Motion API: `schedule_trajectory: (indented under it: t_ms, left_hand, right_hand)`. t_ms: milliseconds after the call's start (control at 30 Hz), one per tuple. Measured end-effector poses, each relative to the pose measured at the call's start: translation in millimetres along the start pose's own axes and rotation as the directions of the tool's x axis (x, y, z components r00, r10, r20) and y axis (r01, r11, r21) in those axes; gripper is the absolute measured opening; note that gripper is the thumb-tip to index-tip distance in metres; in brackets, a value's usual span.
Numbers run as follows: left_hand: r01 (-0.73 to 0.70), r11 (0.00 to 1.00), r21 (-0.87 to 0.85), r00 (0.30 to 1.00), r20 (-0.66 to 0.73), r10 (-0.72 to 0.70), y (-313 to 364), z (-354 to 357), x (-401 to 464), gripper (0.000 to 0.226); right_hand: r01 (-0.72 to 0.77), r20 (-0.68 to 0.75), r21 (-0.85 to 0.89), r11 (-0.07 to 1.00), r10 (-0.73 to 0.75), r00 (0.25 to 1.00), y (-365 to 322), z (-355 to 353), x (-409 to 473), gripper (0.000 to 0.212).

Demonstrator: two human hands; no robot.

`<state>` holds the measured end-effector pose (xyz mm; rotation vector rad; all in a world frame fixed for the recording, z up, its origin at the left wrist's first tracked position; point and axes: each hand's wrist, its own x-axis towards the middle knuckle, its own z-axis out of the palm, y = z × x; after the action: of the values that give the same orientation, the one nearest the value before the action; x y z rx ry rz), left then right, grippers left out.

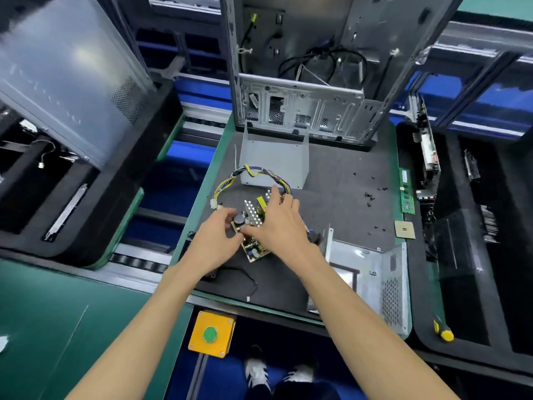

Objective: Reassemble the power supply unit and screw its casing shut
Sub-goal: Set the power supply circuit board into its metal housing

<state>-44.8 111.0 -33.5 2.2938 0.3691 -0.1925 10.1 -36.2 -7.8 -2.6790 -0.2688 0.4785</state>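
While both hands pinch the board (pixel 253 226) on the mat (pixel 331 180), left hand (pixel 215 236) and right hand (pixel 281 219) curled at its edges, I judge it light, rigid, fragile: hold edges, not components, wires (pixel 248 173) trailing

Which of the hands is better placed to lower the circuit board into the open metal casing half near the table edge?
Probably the right hand. It grips the circuit board on the side towards the casing half, which lies to the person's right. The left hand holds the board's far side and would have to cross over.
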Motion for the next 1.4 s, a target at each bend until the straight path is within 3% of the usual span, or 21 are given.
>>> schedule_trajectory:
  t_ms: [133,400,667,933,1233,1333,1400]
  left_hand:
    - [-0.021,1.0,-0.02,1.0,-0.005,0.021,-4,-3,6,0.045]
    - [-0.016,0.999,-0.045,1.0,-0.004,0.016,1,-13,4,0.036]
    - [-0.024,0.995,-0.097,1.0,-0.009,0.023,15,-40,-3,0.039]
    - [-0.139,0.975,-0.171,0.982,-0.15,0.114,35,-64,-16,0.042]
    - [-0.358,0.872,-0.335,0.919,-0.289,0.266,73,-85,-32,0.031]
    - [-0.422,0.858,-0.294,0.87,-0.397,0.292,91,-80,-35,0.024]
    - [-0.476,0.857,-0.199,0.82,-0.453,0.351,103,-75,-36,0.034]
  right_hand:
    - [-0.056,-0.023,-0.081,0.995,0.054,0.998,0,4,12,0.105]
    - [-0.059,-0.047,-0.004,0.998,0.059,0.997,2,2,11,0.073]
    - [-0.012,-0.081,0.105,0.994,0.021,0.997,-1,-14,-8,0.077]
    - [0.11,-0.179,0.22,0.969,-0.071,0.981,-15,-50,-36,0.07]
    - [0.241,-0.247,0.271,0.932,-0.174,0.953,-5,-112,-67,0.057]
    - [0.282,-0.213,0.211,0.936,-0.237,0.948,15,-133,-78,0.072]
    - [0.307,-0.151,0.134,0.942,-0.287,0.946,32,-144,-85,0.077]
